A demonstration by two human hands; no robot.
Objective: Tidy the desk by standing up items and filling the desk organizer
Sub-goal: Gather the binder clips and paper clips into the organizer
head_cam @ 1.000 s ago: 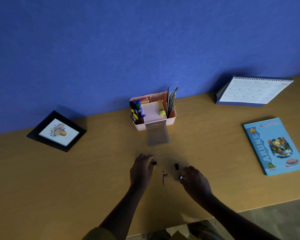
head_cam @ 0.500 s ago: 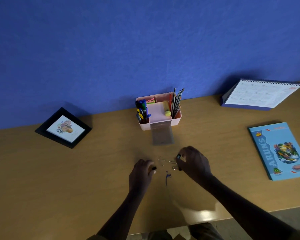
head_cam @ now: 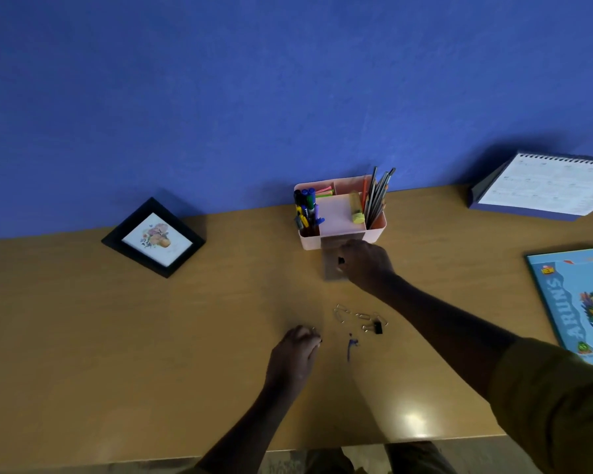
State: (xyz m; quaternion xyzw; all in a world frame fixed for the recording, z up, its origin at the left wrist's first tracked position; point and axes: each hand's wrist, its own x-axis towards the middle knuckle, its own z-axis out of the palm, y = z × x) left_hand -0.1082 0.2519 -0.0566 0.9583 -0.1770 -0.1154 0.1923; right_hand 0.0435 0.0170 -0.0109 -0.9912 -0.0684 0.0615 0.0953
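Note:
A pink desk organizer (head_cam: 377, 224) stands at the back of the desk with markers (head_cam: 307, 208), pencils (head_cam: 377, 195) and a yellow highlighter (head_cam: 356, 208) in it. Its clear drawer (head_cam: 331, 268) is pulled out in front. My right hand (head_cam: 365, 263) hovers over that drawer, shut on a small black binder clip (head_cam: 340, 260). My left hand (head_cam: 297, 354) rests on the desk, pinching a small dark clip at its fingertips. Between the hands lie loose paper clips (head_cam: 348, 313), a black binder clip (head_cam: 378, 327) and a small blue clip (head_cam: 351, 345).
A black picture frame (head_cam: 153, 238) lies flat at the left. A desk calendar (head_cam: 541, 188) stands at the back right, and a blue book (head_cam: 582, 302) lies flat at the right edge. The blue wall runs behind the desk.
My right hand has lifted from the clip pile and moved forward to the open drawer with a black binder clip. My left hand stays by the pile.

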